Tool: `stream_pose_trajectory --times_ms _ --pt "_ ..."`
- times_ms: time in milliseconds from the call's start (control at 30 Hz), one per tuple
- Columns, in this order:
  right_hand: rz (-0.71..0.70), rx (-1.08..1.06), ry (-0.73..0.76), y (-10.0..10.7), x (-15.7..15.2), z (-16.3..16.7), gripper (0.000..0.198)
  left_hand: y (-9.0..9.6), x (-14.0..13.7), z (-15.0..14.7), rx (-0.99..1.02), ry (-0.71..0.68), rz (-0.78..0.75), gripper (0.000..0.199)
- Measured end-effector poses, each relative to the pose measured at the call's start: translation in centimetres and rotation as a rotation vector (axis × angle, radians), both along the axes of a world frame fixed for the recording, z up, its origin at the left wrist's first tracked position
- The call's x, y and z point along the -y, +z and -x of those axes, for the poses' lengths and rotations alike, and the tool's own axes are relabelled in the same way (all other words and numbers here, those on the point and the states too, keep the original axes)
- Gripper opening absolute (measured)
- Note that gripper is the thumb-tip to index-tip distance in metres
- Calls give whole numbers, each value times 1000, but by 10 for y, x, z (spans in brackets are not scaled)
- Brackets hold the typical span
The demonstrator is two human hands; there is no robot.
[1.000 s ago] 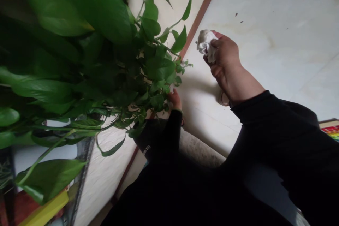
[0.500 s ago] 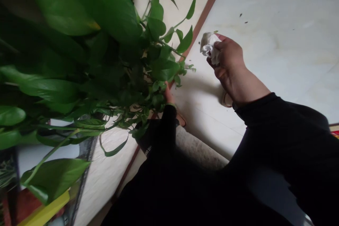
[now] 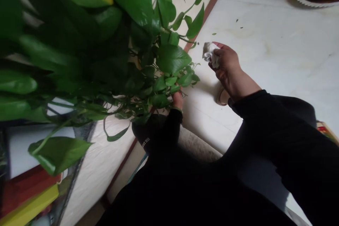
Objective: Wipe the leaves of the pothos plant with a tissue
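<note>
**Two-handed by one plant (image 3: 173,58): clutching at 2 o'clock, reaching in near the centre**

Clenched around a crumpled white wad (image 3: 209,53) at 2 o'clock, with the fingers of the right hand (image 3: 227,58). Pinched at its near side with the thumb pressed across, perhaps to leave a soft end exposed toward 9 o'clock, facing the leaves. Held over the floor (image 3: 291,60), near the outermost tips but seemingly apart from them, probably to avoid snagging.

Close to the dial's centre, reaching into the plant's lower fringe with the left hand (image 3: 178,100). Likely set beneath the small leaves to steady or lift them; whether grasping a stem or merely touching, impossible to make out behind the foliage.

For the plant, look from 8 round to 12 o'clock; trailing toward the centre, presumably under its own weight. At 1 to 2 o'clock, note loose bits (image 3: 237,20), apparently leaf, scattered on the floor.
</note>
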State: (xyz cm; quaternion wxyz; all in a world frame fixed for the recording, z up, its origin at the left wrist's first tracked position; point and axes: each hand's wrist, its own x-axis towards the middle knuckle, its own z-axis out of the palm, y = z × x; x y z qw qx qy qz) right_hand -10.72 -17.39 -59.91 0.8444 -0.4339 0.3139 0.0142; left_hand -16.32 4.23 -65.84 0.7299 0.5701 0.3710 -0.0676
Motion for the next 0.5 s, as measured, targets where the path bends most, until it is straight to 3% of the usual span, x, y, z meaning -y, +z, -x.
stream_pose_trajectory --times_ms 167,267,500 --pt "54 -135 -67 21 -1 59 23 27 26 51 -7 82 169 15" --pt "142 -69 -122 36 -9 112 24 48 34 78 2 71 250 11" --pt "628 183 -209 62 -37 228 28 97 36 138 40 10 365 7"
